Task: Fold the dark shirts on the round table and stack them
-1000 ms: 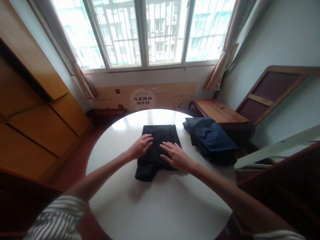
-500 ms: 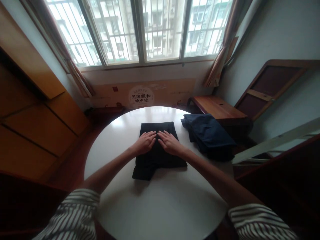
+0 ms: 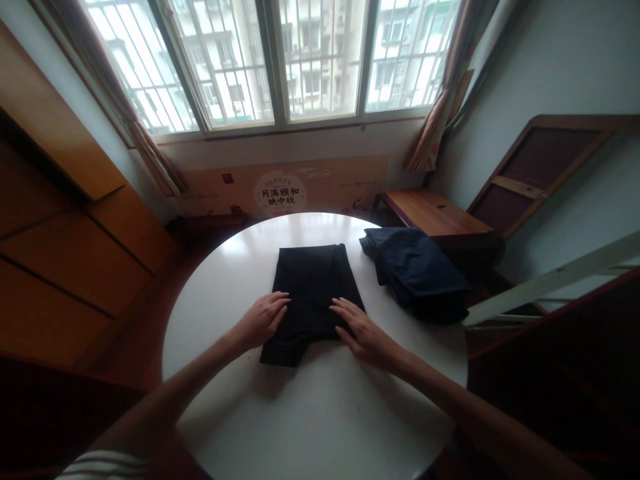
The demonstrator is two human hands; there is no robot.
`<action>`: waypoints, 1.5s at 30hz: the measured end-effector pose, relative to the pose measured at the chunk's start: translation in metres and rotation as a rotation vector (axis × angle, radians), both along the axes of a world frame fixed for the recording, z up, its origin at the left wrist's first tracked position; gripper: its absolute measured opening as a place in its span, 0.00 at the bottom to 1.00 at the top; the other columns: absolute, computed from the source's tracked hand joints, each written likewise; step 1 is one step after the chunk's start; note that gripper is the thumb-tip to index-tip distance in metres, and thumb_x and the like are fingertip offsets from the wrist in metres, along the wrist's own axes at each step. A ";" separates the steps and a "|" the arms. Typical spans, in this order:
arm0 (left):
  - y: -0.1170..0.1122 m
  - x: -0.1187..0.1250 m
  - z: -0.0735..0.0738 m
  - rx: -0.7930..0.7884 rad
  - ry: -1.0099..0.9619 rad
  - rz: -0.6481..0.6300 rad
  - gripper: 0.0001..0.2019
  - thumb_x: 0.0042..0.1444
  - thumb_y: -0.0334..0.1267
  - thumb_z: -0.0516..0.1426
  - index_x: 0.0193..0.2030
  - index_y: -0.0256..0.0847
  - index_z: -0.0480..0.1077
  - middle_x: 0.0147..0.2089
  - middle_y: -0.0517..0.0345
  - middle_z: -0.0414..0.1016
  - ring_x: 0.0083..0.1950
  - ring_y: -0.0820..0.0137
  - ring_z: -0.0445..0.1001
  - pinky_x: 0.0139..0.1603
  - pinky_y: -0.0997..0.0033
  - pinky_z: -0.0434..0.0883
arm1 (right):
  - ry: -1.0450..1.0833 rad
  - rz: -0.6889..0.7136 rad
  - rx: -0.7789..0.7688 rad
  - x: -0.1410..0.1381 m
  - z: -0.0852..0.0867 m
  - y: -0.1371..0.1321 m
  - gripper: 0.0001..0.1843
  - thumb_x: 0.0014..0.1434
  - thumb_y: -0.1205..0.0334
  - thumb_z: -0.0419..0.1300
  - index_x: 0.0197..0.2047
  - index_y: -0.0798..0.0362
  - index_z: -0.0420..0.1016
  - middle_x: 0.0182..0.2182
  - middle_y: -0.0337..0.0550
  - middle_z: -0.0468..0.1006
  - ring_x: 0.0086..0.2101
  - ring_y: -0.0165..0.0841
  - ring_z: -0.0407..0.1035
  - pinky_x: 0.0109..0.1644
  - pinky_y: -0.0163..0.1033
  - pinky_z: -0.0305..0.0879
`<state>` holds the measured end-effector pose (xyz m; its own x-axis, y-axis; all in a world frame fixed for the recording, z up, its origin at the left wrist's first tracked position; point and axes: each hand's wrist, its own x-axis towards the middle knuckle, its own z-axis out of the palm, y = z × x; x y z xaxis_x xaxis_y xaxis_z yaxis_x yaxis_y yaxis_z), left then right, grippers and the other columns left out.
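A folded black garment (image 3: 313,287) lies flat in the middle of a round white table (image 3: 310,413). My left hand (image 3: 263,320) rests open on the garment's near left edge, fingers stretched forward. My right hand (image 3: 363,330) lies open on its near right edge, fingers flat and pointing left. Neither hand grips the cloth. A narrower part of the garment sticks out toward me at the lower left.
A folded dark blue garment (image 3: 417,270) sits at the table's right edge. Behind it stands a low wooden bench (image 3: 433,213). Wooden cabinets (image 3: 75,240) line the left wall. A wooden frame (image 3: 540,173) leans on the right wall. Windows fill the far wall.
Both hands have slid from the middle of the black garment, where they lay together, outward and toward me to its near corners.
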<state>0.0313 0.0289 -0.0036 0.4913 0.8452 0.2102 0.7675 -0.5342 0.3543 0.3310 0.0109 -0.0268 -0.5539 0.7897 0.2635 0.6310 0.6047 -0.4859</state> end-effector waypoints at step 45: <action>-0.064 -0.033 -0.018 0.034 -0.085 -0.656 0.18 0.62 0.39 0.56 0.58 0.40 0.68 0.56 0.41 0.75 0.63 0.58 0.70 0.67 0.52 0.63 | -0.100 0.412 0.035 0.042 0.051 -0.059 0.25 0.62 0.65 0.55 0.63 0.47 0.68 0.52 0.48 0.78 0.57 0.40 0.68 0.70 0.58 0.43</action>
